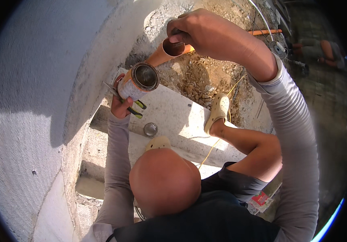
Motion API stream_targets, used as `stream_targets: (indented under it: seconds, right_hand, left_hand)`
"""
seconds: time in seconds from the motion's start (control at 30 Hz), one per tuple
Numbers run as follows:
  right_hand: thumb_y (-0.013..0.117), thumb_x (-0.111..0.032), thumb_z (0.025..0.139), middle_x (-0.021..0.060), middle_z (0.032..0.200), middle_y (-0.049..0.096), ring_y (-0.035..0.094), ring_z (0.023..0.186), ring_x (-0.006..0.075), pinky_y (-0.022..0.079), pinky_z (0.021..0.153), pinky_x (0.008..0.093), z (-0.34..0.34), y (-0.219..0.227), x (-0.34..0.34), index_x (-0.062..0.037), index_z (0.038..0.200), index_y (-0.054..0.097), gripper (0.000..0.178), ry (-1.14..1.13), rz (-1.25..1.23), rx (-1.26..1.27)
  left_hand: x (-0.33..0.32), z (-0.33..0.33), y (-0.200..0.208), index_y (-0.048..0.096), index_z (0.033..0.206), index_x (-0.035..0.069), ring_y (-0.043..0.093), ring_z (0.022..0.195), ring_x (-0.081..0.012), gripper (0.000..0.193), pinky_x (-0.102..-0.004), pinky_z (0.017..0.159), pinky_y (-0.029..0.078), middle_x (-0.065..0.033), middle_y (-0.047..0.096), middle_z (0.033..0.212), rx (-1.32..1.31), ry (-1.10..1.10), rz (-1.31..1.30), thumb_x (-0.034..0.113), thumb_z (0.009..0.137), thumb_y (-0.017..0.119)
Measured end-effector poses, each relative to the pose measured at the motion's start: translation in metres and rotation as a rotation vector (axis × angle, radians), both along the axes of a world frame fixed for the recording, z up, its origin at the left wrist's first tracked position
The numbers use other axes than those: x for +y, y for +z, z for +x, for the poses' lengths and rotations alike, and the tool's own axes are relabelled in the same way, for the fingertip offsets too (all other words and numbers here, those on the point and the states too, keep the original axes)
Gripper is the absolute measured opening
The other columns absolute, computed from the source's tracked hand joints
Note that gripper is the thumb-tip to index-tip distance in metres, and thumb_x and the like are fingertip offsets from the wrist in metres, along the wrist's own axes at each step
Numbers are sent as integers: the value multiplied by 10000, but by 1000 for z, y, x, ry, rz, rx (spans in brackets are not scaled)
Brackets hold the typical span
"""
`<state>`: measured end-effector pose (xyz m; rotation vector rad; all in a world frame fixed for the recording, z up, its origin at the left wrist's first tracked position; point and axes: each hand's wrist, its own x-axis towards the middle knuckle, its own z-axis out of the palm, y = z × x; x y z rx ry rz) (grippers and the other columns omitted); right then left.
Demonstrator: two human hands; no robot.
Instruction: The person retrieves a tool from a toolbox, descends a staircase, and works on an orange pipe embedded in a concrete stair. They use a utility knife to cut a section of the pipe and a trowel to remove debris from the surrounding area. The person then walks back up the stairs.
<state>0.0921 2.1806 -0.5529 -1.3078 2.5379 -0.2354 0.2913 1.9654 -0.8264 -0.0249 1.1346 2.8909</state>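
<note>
My left hand (121,105) is closed around an open metal can (146,76) with a stained rim and a paper label. In the same grip is a hand tool with green-and-black handles (137,109); its metal end pokes out toward the wall, and its exact kind is hidden. An orange plastic pipe (160,55) stands tilted just beyond the can, its open mouth facing me. Right at that mouth, my right hand (189,30) is bent down with fingers pinched together. Whatever those fingers hold is hidden from here.
A rough grey wall (40,80) rises close on the left. Concrete steps (165,101) lie below, with a small round metal lid (151,129) on one. Beyond are rubble and soil (199,76). A yellow cord (210,151) runs past my clog (218,109). Another person (328,54) is at far right.
</note>
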Motion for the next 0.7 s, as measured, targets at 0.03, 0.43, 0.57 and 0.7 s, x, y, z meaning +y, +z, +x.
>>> stream_targets:
  seconds: [0.03, 0.43, 0.57, 0.7]
  right_hand:
    - [659, -116, 940, 156, 914, 715, 694, 826, 342, 542, 715, 413, 0, -1, -4, -35, 1070, 697, 157, 77, 18, 35]
    - [650, -67, 897, 111, 1003, 692, 681, 874, 345, 541, 720, 414, -8, 25, -1, -62, 1125, 708, 236, 348, 157, 146]
    - [617, -238, 999, 93, 935, 731, 694, 787, 249, 533, 660, 350, -12, 22, -12, -53, 1140, 716, 253, 249, 137, 31]
    - [527, -329, 1062, 105, 794, 726, 647, 667, 261, 549, 673, 368, -24, 30, -17, -3, 1039, 710, 375, -45, 165, -207]
  left_hand:
    - [0, 1, -1, 232, 1563, 66, 495, 1348, -267, 991, -413, 1131, 414, -133, 469, 1480, 0, 5, -4, 251, 814, 855]
    - [49, -35, -9, 157, 1619, 70, 495, 1363, -244, 1080, -400, 1145, 395, -118, 471, 1505, 75, -557, 228, 237, 798, 838]
    - [80, -61, -6, 131, 1632, 114, 622, 1176, -170, 1253, -246, 785, 561, -126, 534, 1437, 57, -419, 244, 526, 723, 890]
    - [86, -70, -1, 95, 1637, 124, 605, 1204, -169, 1321, -252, 790, 560, -117, 496, 1478, 38, -472, 247, 568, 687, 898]
